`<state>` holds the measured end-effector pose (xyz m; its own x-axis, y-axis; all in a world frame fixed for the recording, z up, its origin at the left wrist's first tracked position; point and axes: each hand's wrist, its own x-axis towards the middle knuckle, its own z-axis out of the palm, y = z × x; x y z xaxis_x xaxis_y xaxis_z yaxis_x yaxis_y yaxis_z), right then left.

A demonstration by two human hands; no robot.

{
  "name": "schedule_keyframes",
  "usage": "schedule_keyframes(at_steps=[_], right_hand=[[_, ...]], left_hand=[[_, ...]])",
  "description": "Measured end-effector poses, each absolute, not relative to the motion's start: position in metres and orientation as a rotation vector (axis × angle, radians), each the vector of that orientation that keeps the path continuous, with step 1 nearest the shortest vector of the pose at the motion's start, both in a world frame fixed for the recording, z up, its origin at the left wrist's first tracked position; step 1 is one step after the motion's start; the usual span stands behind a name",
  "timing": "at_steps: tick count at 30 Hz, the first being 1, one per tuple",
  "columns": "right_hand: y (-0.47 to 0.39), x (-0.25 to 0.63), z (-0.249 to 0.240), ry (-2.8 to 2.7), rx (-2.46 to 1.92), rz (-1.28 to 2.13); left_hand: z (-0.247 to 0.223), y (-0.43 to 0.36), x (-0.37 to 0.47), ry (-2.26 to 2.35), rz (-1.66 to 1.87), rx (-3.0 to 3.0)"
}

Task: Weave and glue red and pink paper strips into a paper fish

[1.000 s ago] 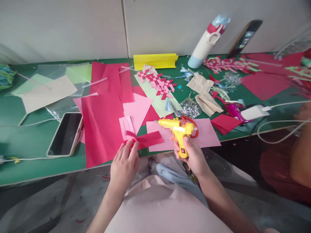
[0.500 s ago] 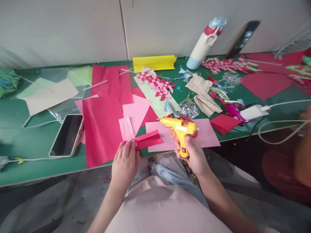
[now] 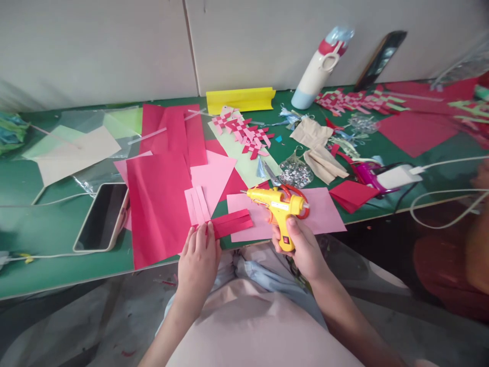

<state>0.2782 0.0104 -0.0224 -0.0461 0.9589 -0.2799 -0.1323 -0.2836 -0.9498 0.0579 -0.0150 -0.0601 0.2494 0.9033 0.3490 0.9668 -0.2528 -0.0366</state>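
Note:
My right hand (image 3: 303, 247) is wrapped round the handle of a yellow glue gun (image 3: 280, 206), its nozzle pointing left. The gun is held over a light pink sheet (image 3: 324, 209). With its fingers laid flat, my left hand (image 3: 199, 260) presses on the left end of a folded dark pink paper strip (image 3: 233, 222). Several light pink strips (image 3: 197, 201) run up from under those fingertips, crossing the dark pink one. Behind the gun lie scissors with red handles (image 3: 301, 196), partly hidden by it.
Dark pink sheets (image 3: 158, 209) lie left of my hand, beside a phone (image 3: 102, 216). Woven paper pieces (image 3: 244, 133), a bag of small beads (image 3: 296, 171), beige cloth pouches (image 3: 313, 133) and a bottle (image 3: 315, 76) are farther back. A white cable (image 3: 454, 162) hangs at right, near another person.
The dark pink strip lies flatter, with its fold less raised. My right hand and the glue gun have shifted slightly left and down, showing more of the scissors' handles. The view has moved a little.

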Motion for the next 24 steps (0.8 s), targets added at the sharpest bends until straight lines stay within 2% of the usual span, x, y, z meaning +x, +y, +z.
schedule_keyframes(at_steps=[24], right_hand=[[0.0071, 0.2713, -0.0247, -1.133, -1.268, 1.544]], left_hand=[[-0.0647, -0.0185, 0.0642, -1.718, -0.290, -2.280]])
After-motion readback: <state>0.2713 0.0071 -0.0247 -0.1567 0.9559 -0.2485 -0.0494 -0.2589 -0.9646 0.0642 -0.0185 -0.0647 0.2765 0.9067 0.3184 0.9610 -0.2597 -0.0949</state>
